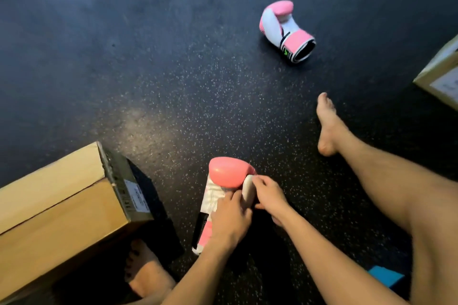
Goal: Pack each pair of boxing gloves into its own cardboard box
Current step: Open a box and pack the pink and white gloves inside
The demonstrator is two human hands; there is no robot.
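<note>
Pink near glove point(228, 176) is held by both the left hand point(229, 218) and right hand point(269, 197); judged next: fetch its mate point(285, 30), then load 1 cardboard box point(62, 208).

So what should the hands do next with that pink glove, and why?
Probably carry the near pink and white boxing glove, held by the left hand and right hand, toward the brown cardboard box on the left. Its matching pink and white glove lies alone farther off on the dark speckled floor.

Bare forearms without sleeves, bare legs, 2 bare feet, dark-painted toenails on left foot point(146, 270)
</note>
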